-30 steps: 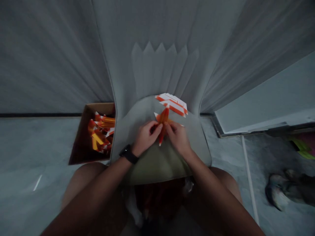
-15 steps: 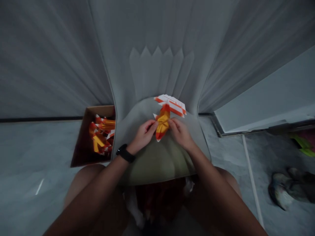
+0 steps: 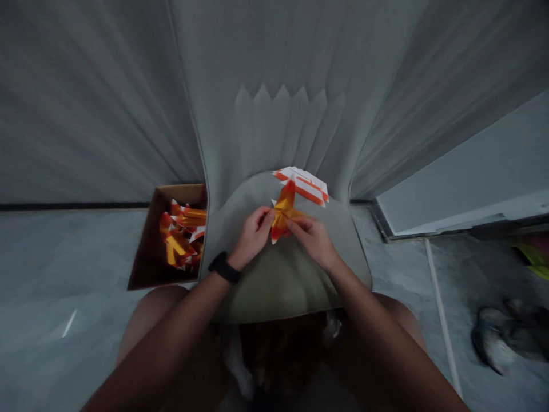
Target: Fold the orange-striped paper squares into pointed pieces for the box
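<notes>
An orange and yellow folded paper piece (image 3: 282,210) lies over the pale seat (image 3: 278,280) of a chair in front of me. My left hand (image 3: 252,236), with a black watch on the wrist, pinches the piece's left edge. From the right, my right hand (image 3: 312,237) pinches its middle fold. Just behind the piece, a small stack of white papers with orange stripes (image 3: 305,183) rests on the seat near the backrest.
A brown cardboard box (image 3: 148,252) on the floor at the left holds several folded orange and yellow pieces (image 3: 182,233). The chair's grey backrest (image 3: 274,103) rises ahead. A white rod (image 3: 441,320) and dark shoes (image 3: 501,337) lie on the floor at the right.
The narrow closed piece was spread open to show its yellow inside, then turned. My right hand's fingers have moved onto its middle fold.
</notes>
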### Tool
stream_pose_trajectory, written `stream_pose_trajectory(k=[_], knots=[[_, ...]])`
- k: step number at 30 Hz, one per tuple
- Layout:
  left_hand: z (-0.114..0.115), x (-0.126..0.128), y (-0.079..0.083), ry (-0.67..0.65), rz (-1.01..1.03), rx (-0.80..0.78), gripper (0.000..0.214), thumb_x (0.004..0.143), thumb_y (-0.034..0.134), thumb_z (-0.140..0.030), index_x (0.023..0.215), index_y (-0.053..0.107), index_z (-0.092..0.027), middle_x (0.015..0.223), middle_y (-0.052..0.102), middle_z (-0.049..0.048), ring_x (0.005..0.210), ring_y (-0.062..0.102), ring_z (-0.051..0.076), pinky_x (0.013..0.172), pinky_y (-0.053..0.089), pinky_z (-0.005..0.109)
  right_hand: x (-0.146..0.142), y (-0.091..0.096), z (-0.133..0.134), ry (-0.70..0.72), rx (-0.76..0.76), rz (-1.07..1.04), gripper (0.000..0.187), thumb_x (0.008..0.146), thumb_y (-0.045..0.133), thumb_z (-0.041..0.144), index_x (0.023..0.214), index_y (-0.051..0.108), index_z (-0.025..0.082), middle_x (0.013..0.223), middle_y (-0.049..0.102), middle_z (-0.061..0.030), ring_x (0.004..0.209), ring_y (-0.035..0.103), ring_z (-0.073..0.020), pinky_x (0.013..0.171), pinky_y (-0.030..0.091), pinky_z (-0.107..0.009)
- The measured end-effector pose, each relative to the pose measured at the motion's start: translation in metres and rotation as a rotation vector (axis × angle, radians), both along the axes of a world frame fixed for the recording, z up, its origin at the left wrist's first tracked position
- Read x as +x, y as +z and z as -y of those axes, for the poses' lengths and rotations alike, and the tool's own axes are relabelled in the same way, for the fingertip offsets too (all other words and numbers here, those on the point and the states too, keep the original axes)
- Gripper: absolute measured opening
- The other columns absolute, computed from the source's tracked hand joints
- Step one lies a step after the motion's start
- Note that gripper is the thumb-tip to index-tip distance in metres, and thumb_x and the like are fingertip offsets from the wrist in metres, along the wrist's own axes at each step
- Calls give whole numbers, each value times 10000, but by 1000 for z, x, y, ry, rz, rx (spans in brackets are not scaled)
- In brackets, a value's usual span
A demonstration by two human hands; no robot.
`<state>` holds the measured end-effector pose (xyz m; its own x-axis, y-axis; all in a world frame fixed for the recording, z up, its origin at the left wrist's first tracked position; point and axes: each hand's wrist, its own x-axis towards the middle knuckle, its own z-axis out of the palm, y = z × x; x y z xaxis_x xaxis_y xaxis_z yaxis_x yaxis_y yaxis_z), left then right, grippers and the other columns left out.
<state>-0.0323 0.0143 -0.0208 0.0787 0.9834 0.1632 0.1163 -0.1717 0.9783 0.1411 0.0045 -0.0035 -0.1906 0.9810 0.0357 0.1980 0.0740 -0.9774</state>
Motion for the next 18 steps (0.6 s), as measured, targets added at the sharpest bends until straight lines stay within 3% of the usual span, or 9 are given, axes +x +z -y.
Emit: stream_pose_trajectory(k=[4,9,13,18], knots=[[-2,3,-1,-11,29,-27,367,960,521,-518,854,603,-176,729,579,2,669,522,130,613,423,241,4,4,-1,-29,55,1,350,920,594,513,858,718,191,739,718,-31,687,672,-172,681,547,-301],[-3,3,2,-27,37,-52,348,947,546,-505,858,621,-177,753,610,8,677,541,131,630,447,247,9,10,1,-8,202,184,313,981,514,435,940,704,189,843,725,-55,752,662,-185,675,517,-296],[-2,-2,9,-14,-64,31,275,930,587,-450,943,650,-182,838,663,21,729,579,139,661,471,248,13,14,2,109,329,359,273,1003,485,346,927,695,189,873,718,-67,808,661,-199,727,502,-310],[-3,-7,12,-1,-182,107,218,941,569,-383,961,653,-183,854,677,23,736,588,138,659,464,242,15,14,2,236,383,368,216,991,527,318,942,707,209,875,726,-53,804,668,-188,748,495,-301]])
